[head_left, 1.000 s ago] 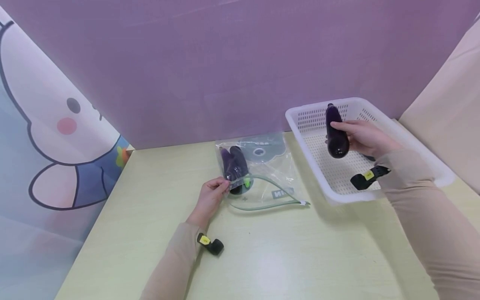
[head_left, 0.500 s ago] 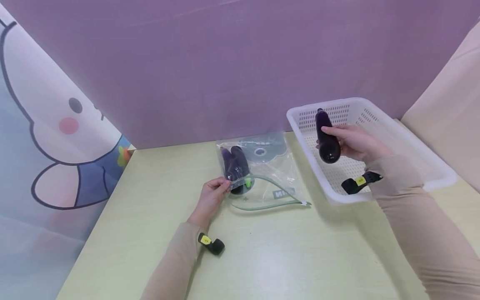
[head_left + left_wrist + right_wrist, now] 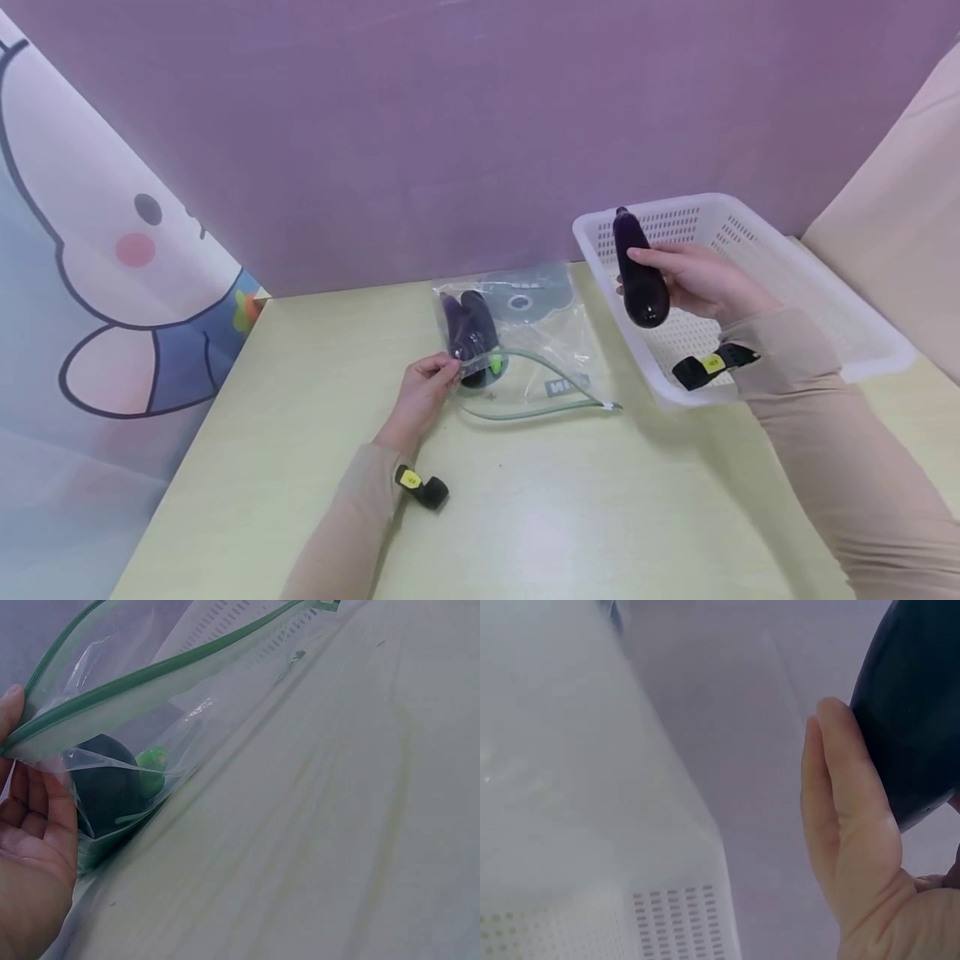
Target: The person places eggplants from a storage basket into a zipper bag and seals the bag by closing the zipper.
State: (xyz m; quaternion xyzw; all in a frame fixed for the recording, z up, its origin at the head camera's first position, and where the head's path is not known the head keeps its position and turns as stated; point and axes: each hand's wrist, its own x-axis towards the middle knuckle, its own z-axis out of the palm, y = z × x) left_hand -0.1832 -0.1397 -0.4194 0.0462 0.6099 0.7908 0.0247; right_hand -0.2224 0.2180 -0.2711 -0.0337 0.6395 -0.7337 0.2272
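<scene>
Gripped by my right hand (image 3: 697,279) is a dark, glossy eggplant (image 3: 637,271), tilted and raised over the left side of the white basket (image 3: 637,354). The right wrist view shows the fingers laid along the eggplant's (image 3: 915,712) side. My left hand (image 3: 422,396) pinches the rim of a clear zip bag (image 3: 551,337) lying on the table. The bag's mouth gapes between two green zip strips (image 3: 150,679). Several dark eggplants (image 3: 468,321) appear inside, partly hidden by the left hand and plastic; a bright green piece (image 3: 152,769) lies among them.
A pale table (image 3: 525,517) carries the bag and basket. The purple wall (image 3: 450,150) rises behind them, with a cartoon-printed cloth (image 3: 97,333) at left and a beige cloth (image 3: 907,200) at right. A black wrist camera (image 3: 429,492) is strapped to each arm.
My right hand has carried the eggplant leftward, from over the basket's middle to its left rim. The left hand keeps its hold on the bag and has hardly moved.
</scene>
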